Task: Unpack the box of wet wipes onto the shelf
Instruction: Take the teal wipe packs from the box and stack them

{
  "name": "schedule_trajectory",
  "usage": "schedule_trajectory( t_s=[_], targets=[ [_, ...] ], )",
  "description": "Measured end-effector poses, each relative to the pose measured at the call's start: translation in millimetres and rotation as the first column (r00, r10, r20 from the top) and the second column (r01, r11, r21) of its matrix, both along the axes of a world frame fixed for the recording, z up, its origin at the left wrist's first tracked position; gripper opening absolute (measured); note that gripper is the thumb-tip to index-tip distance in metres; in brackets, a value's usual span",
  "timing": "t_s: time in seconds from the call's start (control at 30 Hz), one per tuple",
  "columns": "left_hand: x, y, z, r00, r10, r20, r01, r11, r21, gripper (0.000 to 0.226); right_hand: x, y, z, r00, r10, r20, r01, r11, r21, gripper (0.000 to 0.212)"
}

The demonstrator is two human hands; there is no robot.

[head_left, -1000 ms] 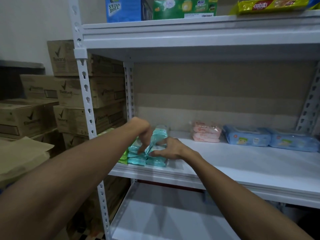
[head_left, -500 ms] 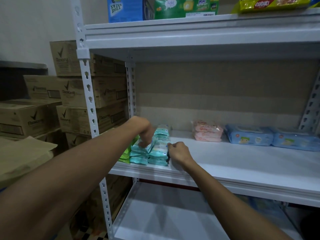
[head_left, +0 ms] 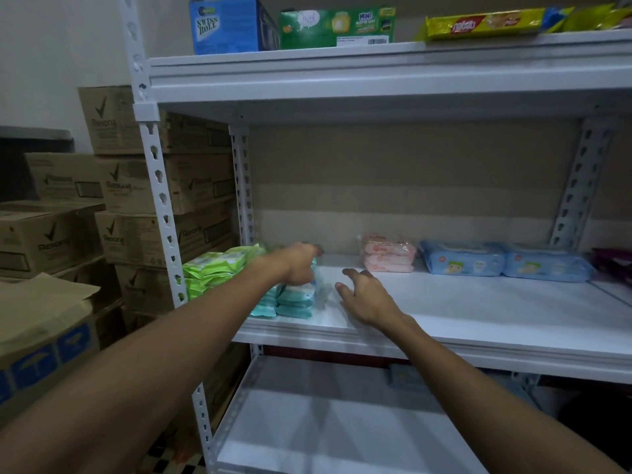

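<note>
A stack of teal wet wipe packs (head_left: 295, 301) sits at the left end of the white middle shelf (head_left: 478, 313), beside several light green packs (head_left: 219, 265). My left hand (head_left: 301, 265) lies on top of the teal stack, its fingers curled down over the topmost packs. To the right of the stack, my right hand (head_left: 366, 299) hovers just above the shelf with fingers spread, touching nothing. The open cardboard box (head_left: 41, 323) with blue symbols stands at the lower left.
Pink wipe packs (head_left: 388, 253) and two blue packs (head_left: 461, 258) (head_left: 543, 266) line the back of the shelf. Snack boxes (head_left: 337, 27) stand on the top shelf. Brown cartons (head_left: 136, 186) are stacked left of the rack's upright (head_left: 160, 213).
My right hand has let go of the teal stack and drawn off to the right with its fingers open. My left hand stays on top of the stack.
</note>
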State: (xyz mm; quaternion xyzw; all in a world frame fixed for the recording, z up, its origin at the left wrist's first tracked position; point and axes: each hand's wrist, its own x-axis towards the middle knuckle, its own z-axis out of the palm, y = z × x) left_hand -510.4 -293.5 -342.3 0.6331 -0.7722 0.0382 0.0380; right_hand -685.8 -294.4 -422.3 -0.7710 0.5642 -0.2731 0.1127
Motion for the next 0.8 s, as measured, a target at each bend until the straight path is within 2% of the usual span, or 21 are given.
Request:
schedule_trajectory(
  t_s=[0.07, 0.23, 0.33, 0.4, 0.47, 0.53, 0.63, 0.8],
  targets=[
    [-14.4, 4.9, -2.8, 0.998, -0.021, -0.058, 0.018, 0.999, -0.049, 0.065, -15.5, 3.8, 1.8, 0.999, -0.027, -0.030, 0.026, 0.999, -0.023, 0.052],
    [-48.0, 21.0, -7.5, 0.996, -0.062, -0.064, 0.055, 0.993, -0.104, 0.062, -51.7, 19.8, 6.0, 0.997, -0.074, -0.024, 0.073, 0.996, -0.052, 0.049],
    [-66.4, 37.6, -25.1, 0.982, -0.103, -0.160, 0.074, 0.982, -0.175, 0.058, -69.2, 36.7, 2.4, 0.995, -0.101, 0.004, 0.101, 0.992, -0.069, 0.046],
    [-79.4, 54.3, -51.7, 0.924, -0.224, -0.311, 0.122, 0.941, -0.317, 0.050, -77.8, 53.3, -8.5, 0.994, -0.107, 0.030, 0.109, 0.991, -0.078, 0.043],
    [-92.0, 74.9, -87.4, 0.765, -0.388, -0.513, 0.138, 0.878, -0.459, 0.041, -84.2, 72.1, -28.1, 0.992, -0.116, 0.054, 0.121, 0.988, -0.091, 0.043],
    [-100.7, 95.1, -124.9, 0.624, -0.485, -0.613, 0.101, 0.827, -0.552, 0.037, -87.9, 89.3, -49.1, 0.989, -0.129, 0.074, 0.138, 0.983, -0.122, 0.045],
    [-105.1, 116.5, -171.3, 0.573, -0.501, -0.649, 0.033, 0.805, -0.592, 0.035, -88.8, 107.3, -74.5, 0.988, -0.138, 0.070, 0.149, 0.967, -0.207, 0.044],
    [-104.8, 125.5, -209.7, 0.577, -0.427, -0.696, 0.005, 0.854, -0.520, 0.034, -87.1, 120.6, -112.4, 0.980, -0.156, 0.119, 0.187, 0.931, -0.314, 0.040]
  ],
)
